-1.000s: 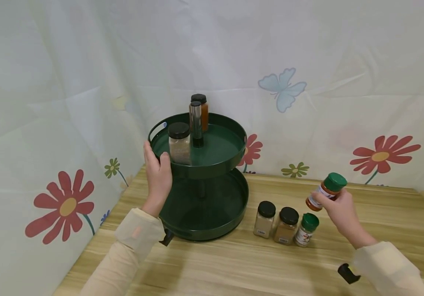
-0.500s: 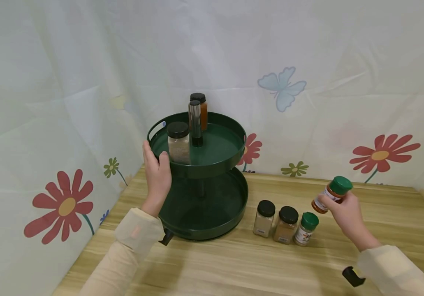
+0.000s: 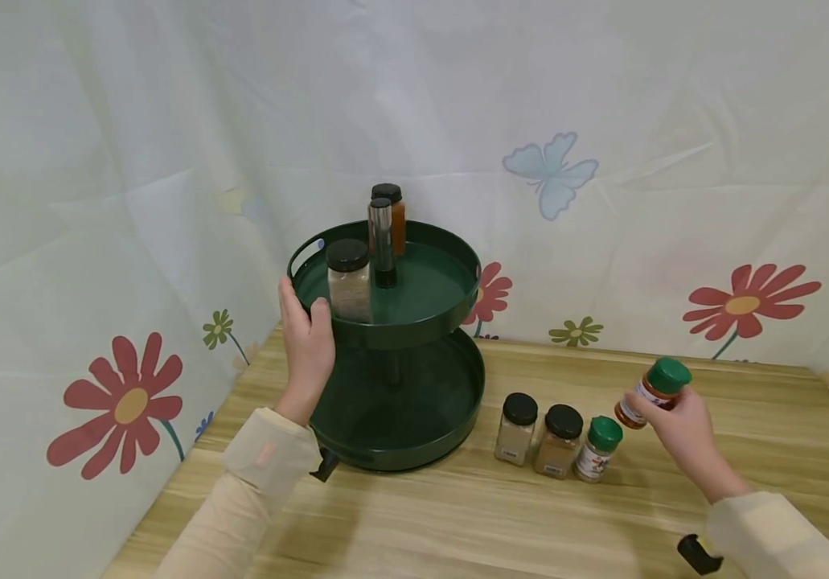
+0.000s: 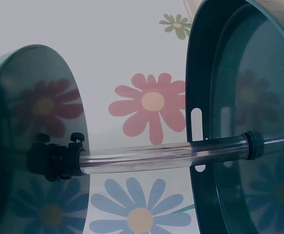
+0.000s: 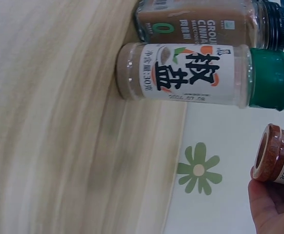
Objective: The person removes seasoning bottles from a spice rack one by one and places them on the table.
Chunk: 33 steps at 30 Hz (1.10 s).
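My left hand [image 3: 309,342] rests against the left front rim of the upper tray [image 3: 428,285] of a dark green two-tier rack, its fingers straight and thumb up. In the left wrist view, the metal post [image 4: 137,160] joins the two tiers. My right hand [image 3: 687,426] grips a red-brown spice jar [image 3: 634,408] with a green lid, tilted above the table right of a standing row. That row has a pale spice jar [image 3: 516,438], a ground cinnamon jar [image 3: 557,452], both black-lidded, and a smaller green-lidded shaker [image 3: 593,460].
On the upper tray stand a large black-lidded jar [image 3: 350,291] at the front left and an orange spice jar [image 3: 398,225] behind the post. The lower tray [image 3: 392,414] sits on the wooden table [image 3: 443,523]. A flowered curtain [image 3: 660,161] hangs behind.
My right hand has moved right and a little lower in the head view, carrying the red-brown spice jar. The left hand and the rack stay as they were.
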Available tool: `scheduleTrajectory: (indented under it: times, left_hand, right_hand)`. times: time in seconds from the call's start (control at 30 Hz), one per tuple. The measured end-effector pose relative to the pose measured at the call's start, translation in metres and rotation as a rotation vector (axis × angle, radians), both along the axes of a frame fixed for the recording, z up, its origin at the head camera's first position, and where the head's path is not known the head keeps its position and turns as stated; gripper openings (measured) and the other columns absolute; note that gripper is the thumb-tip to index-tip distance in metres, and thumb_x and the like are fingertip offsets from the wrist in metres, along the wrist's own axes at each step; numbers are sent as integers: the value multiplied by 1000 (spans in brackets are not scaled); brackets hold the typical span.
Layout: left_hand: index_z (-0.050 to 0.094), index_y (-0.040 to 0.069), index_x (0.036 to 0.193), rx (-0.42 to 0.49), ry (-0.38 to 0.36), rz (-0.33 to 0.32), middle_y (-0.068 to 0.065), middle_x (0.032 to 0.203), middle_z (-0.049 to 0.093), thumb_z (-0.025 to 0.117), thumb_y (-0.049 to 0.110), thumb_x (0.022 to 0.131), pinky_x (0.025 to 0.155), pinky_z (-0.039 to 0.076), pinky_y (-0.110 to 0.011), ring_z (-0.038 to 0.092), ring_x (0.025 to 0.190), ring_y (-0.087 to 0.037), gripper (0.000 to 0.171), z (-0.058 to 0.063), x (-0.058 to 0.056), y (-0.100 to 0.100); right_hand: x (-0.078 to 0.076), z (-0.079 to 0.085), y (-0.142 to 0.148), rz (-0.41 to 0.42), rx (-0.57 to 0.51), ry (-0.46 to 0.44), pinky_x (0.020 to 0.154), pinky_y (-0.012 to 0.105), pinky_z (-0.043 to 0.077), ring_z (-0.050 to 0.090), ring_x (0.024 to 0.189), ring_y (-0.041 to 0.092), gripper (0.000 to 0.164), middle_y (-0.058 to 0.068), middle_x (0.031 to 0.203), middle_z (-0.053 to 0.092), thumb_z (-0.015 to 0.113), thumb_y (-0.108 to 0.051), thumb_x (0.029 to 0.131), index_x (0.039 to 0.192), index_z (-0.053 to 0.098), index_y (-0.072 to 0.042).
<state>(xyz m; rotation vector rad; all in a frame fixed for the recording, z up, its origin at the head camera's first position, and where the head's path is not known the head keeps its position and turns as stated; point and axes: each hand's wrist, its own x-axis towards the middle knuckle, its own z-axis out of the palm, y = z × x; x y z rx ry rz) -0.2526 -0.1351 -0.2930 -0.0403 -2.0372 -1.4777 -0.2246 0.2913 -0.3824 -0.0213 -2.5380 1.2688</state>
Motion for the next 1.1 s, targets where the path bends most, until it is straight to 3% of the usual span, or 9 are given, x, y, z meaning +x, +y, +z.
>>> scheduleTrajectory:
  times: [0.7, 0.97, 1.1]
  left_hand:
    - [1, 8, 144, -1, 2, 6, -10, 152, 0, 33, 23, 93, 111, 7, -42, 0, 136, -17, 62, -1, -1, 0]
    - [1, 9, 144, 1, 5, 1, -9, 152, 0, 32, 24, 93, 111, 7, -42, 0, 136, -16, 62, -2, -1, 0]
    - [0, 10, 144, 5, 7, -1, -9, 152, -1, 32, 24, 93, 111, 7, -42, 0, 136, -16, 62, -2, -2, -1]
  right_hand:
    - [5, -22, 8, 8, 38, -52, 63, 25, 45, 47, 73, -2, 42, 23, 100, 56, 61, -24, 84, 107, 46, 8]
    - [6, -28, 9, 22, 46, -99, 70, 36, 47, 49, 78, 4, 46, 26, 102, 56, 61, -25, 84, 109, 45, 10]
    - [7, -31, 10, 38, 48, -125, 74, 44, 46, 53, 83, 16, 47, 29, 103, 55, 60, -24, 84, 110, 44, 12]
